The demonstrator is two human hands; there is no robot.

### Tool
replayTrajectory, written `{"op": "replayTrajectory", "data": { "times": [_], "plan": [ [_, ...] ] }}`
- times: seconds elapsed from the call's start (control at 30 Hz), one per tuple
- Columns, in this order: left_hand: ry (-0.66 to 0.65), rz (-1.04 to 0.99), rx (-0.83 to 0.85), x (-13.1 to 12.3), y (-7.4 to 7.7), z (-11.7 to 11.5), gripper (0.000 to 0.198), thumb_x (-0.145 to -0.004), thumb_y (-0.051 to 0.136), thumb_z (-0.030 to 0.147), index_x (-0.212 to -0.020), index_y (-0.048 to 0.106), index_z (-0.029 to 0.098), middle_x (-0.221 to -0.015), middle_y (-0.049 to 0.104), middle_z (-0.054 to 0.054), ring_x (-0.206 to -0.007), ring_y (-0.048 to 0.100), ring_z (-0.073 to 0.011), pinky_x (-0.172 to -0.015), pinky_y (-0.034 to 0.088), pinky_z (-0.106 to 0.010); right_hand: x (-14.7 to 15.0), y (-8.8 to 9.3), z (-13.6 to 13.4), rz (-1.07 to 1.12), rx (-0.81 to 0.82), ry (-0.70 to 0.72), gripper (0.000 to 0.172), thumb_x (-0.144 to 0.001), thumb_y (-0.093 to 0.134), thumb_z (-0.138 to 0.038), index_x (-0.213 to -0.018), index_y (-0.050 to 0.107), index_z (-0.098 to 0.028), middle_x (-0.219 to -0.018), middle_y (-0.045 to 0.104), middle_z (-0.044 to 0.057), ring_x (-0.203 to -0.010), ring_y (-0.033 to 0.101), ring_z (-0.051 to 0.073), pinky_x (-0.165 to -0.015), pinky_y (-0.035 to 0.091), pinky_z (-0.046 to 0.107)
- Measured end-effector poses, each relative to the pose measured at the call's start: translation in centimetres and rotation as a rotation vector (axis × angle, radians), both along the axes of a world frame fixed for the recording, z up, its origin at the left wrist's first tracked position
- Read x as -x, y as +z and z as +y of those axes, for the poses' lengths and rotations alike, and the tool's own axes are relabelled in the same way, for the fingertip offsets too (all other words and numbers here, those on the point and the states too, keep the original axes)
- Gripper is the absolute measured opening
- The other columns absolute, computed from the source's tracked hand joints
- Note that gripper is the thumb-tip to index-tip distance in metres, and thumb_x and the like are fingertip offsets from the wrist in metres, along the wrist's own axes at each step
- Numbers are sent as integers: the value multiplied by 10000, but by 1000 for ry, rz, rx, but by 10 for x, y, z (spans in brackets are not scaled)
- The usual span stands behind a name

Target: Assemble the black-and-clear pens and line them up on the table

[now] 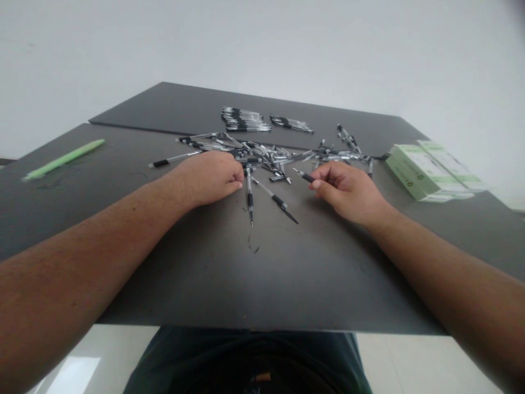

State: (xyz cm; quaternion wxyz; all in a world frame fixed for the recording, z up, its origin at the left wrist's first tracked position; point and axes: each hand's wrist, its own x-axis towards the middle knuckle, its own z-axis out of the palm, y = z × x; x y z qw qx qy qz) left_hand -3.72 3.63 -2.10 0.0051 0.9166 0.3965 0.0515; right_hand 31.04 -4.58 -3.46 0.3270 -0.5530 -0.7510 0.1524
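Between the thumb and fingers of my right hand (346, 189) is an uncapped gel pen (304, 175), its bare tip pointing left and its black grip partly covered. My left hand (215, 178) is closed at the near edge of a loose heap of pens (266, 156); whatever its fingers hold, if anything, is hidden. Two pens lie in front of the heap between my hands: an uncapped pen (250, 197) with its tip toward me, and a capped pen (273, 196) slanting to the right.
Farther back, pens lie side by side in a larger row (246, 120) and a smaller row (292, 123). Green-and-white boxes (430, 172) stand at the right of the dark table (262, 273). A light green stick-like object (65, 160) lies at the left.
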Motion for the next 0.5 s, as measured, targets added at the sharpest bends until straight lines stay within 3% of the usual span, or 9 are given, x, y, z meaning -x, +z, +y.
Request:
{"op": "replayTrajectory", "data": {
  "times": [0.23, 0.37, 0.5],
  "plan": [
    [14, -72, -11, -5, 7, -9, 314, -977, 579, 396, -989, 849, 236, -1000, 815, -99, -1000, 751, -292, -991, 574, -408, 3, 0, -1, -38, -33, 5, 174, -946, 738, -393, -1007, 806, -246, -818, 794, 21, -740, 675, 220, -723, 488, 342],
    [106, -323, -2, -15, 12, -27, 292, -990, 633, 431, -1053, 843, 238, -973, 827, -69, -929, 762, -255, -946, 589, -385, 6, 2, -3, -46, -20, 40, 156, -945, 724, -368, -1002, 804, -246, -799, 792, 19, -727, 677, 220, -723, 498, 343],
    [144, -588, 134, -29, 6, -45, 247, -969, 705, 432, -1064, 834, 244, -904, 839, -24, -808, 756, -204, -820, 599, -331, 10, 5, -8, -65, -16, 89, 139, -941, 716, -338, -993, 805, -245, -828, 795, 23, -725, 664, 213, -721, 499, 341]
  ]
}}
